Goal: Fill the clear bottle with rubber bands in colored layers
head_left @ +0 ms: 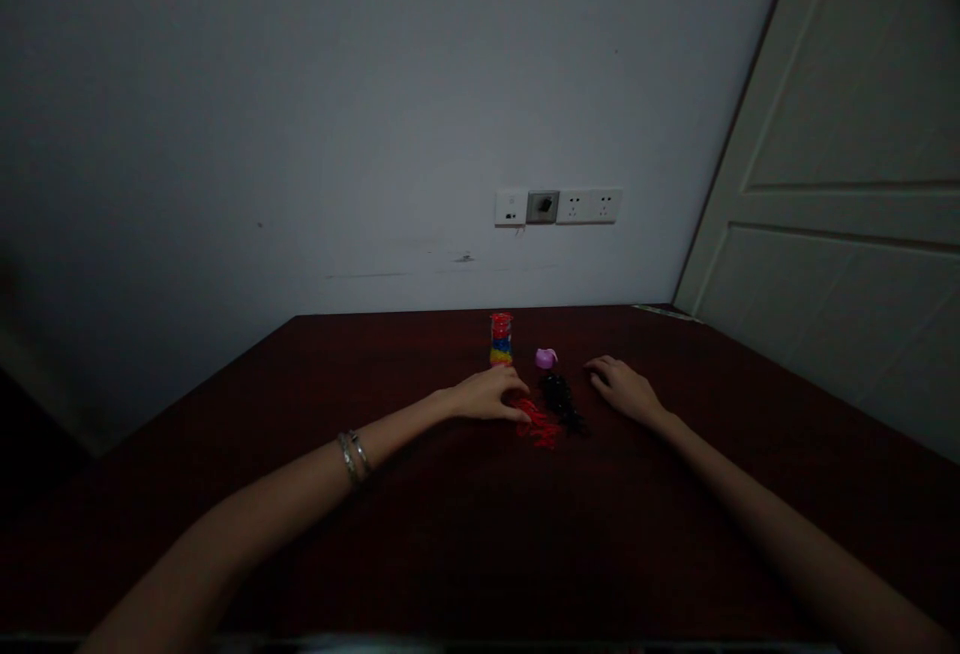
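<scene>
My left hand is at the left edge of a loose pile of small red bands, thumb and fingers apart, with nothing visible between them. Whether its fingertips touch the pile is hard to tell. Just right of that pile lies a heap of small black bands. Behind my left hand stands a clear jar with red, blue and yellow layers inside, its base partly hidden by the hand. A pink-purple lid rests beyond the black heap. My right hand lies on the table to the right, open and holding nothing.
The dark red-brown table runs back to a grey-white wall. On the wall are sockets and a grey switch plate. A pale panelled door borders the right side. The light is dim.
</scene>
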The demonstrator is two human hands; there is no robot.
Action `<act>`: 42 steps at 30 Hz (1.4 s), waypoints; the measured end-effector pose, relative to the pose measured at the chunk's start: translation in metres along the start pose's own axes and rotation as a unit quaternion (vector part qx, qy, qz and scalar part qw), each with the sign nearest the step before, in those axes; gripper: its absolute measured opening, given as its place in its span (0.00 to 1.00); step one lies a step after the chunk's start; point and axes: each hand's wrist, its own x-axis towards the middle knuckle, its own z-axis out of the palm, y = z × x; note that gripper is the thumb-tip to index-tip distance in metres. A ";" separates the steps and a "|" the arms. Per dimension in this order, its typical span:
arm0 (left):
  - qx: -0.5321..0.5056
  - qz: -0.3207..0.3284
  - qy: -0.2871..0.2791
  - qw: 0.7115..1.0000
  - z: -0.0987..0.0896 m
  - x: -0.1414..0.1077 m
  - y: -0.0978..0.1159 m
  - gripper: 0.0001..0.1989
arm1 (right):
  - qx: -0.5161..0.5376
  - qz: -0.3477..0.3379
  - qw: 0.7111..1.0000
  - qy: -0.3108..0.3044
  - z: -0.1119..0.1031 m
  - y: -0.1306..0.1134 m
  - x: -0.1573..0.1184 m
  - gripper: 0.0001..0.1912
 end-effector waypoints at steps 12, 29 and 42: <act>0.035 -0.027 -0.045 0.998 0.012 0.014 -0.013 0.12 | 0.006 0.009 1.000 0.003 -0.001 -0.001 -0.002 0.18; 0.004 -0.067 -0.043 0.997 0.015 0.025 -0.010 0.05 | 0.012 0.007 1.000 0.004 -0.001 -0.002 -0.002 0.17; -0.127 -0.068 0.020 0.989 -0.081 0.037 -0.025 0.07 | 0.011 0.000 1.000 0.006 0.003 0.001 -0.001 0.18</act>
